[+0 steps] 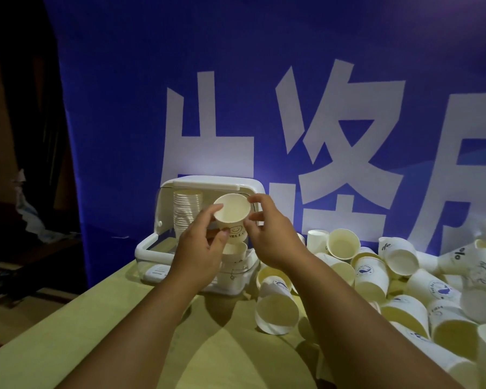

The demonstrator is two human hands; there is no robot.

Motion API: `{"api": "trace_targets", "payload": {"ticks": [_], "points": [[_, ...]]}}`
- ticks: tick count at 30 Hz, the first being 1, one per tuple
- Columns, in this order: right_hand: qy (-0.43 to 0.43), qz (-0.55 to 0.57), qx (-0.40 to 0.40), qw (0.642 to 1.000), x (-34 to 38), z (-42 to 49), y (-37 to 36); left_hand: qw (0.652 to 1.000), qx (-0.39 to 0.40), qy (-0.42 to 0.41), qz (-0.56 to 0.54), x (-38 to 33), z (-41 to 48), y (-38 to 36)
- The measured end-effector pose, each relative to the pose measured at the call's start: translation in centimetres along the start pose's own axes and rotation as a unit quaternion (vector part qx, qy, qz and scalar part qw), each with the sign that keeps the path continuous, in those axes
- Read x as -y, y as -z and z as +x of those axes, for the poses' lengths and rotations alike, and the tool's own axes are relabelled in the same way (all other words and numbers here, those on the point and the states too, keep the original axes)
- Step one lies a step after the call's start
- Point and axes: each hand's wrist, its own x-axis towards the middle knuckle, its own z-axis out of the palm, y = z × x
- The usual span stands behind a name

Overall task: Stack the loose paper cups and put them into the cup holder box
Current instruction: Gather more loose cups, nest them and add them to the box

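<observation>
A white paper cup (232, 213) with a smiley print is held up in front of the cup holder box (152, 248), mouth tilted toward me. My left hand (201, 248) grips its left side and lower wall. My right hand (272, 231) pinches its right rim with thumb and fingers. Inside the white box, whose lid is raised, a tall stack of cups (187, 213) stands at the left, and a short stack (235, 252) sits just under the held cup. Several loose cups (371, 276) lie heaped on the table to the right.
The box stands near the far left corner of a pale wooden table (96, 332). A blue banner (236, 80) with large white characters hangs right behind it. To the left of the table the room drops away into darkness.
</observation>
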Motion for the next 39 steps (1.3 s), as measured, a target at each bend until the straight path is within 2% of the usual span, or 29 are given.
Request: {"api": "trace_targets", "payload": {"ticks": [8, 11, 17, 20, 23, 25, 27, 31, 34, 36, 39], "points": [[-0.01, -0.057, 0.072, 0.996, -1.1, 0.5, -0.8, 0.995, 0.036, 0.021, 0.096, 1.4, 0.3, -0.3], [-0.019, -0.127, 0.118, 0.985, -1.7, 0.8, -1.0, 0.989, 0.065, 0.036, 0.125, 1.6, 0.3, -0.3], [-0.037, -0.27, 0.215, 0.938, -3.0, 0.6, -1.3, 0.941, 0.151, 0.048, 0.298, 1.5, -0.1, -0.2], [-0.03, -0.28, 0.222, 0.934, -3.1, 0.5, -1.3, 0.94, 0.163, 0.06, 0.293, 1.2, -0.3, 0.1], [-0.043, -0.247, 0.183, 0.951, -2.5, 0.4, 0.1, 0.942, 0.136, 0.03, 0.304, 0.6, -0.6, 0.0], [-0.063, -0.224, 0.131, 0.964, -2.4, 0.5, 1.6, 0.959, 0.11, -0.002, 0.261, -0.4, -0.9, -0.3], [-0.081, -0.251, 0.107, 0.959, -2.8, 0.7, 2.7, 0.974, 0.136, -0.019, 0.18, -1.7, -1.4, -0.5], [-0.111, -0.319, 0.141, 0.931, -4.1, 0.4, 3.6, 0.966, 0.233, -0.018, 0.114, -3.3, -2.6, -0.8], [-0.117, -0.323, 0.152, 0.927, -4.7, 0.4, 3.5, 0.941, 0.296, -0.009, 0.162, -3.7, -3.0, -1.3], [-0.116, -0.321, 0.166, 0.925, -4.8, 0.4, 3.3, 0.931, 0.312, -0.02, 0.19, -3.6, -3.1, -1.8], [-0.114, -0.32, 0.192, 0.921, -5.0, 0.5, 3.0, 0.935, 0.296, -0.025, 0.194, -3.4, -3.1, -2.1]]}}
